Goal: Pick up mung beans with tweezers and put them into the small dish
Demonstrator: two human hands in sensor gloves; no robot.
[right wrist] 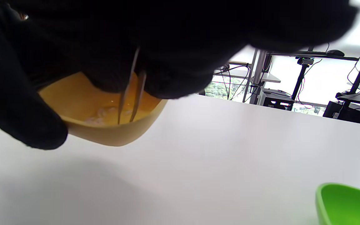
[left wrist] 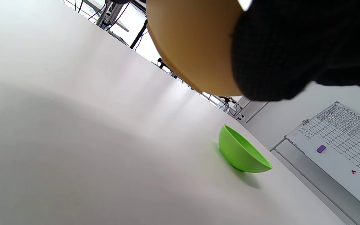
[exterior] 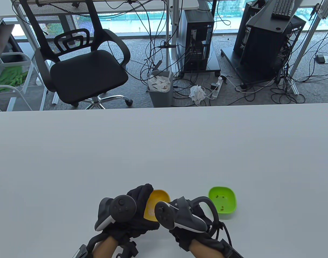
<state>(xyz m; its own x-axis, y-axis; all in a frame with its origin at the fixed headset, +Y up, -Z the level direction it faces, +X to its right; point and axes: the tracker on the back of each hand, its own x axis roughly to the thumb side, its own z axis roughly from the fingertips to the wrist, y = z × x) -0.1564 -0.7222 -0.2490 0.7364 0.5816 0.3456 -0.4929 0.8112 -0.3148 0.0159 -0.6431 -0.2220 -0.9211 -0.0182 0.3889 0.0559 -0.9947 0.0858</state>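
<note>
My left hand [exterior: 138,200] grips the yellow bowl [exterior: 156,203] and holds it tilted above the table; its underside fills the top of the left wrist view [left wrist: 192,47]. My right hand [exterior: 180,215] holds metal tweezers [right wrist: 132,93], whose tips reach down inside the yellow bowl [right wrist: 105,131] and stand slightly apart. No bean shows between the tips. The green small dish [exterior: 223,203] sits on the table to the right with a few mung beans [exterior: 222,207] in it. It also shows in the left wrist view [left wrist: 241,153] and at the right wrist view's corner [right wrist: 345,203].
The white table [exterior: 164,150] stretches far ahead of the hands. Beyond its far edge stand an office chair [exterior: 83,61], a bin [exterior: 160,87] and computer towers with cables. A whiteboard [left wrist: 339,143] shows in the left wrist view.
</note>
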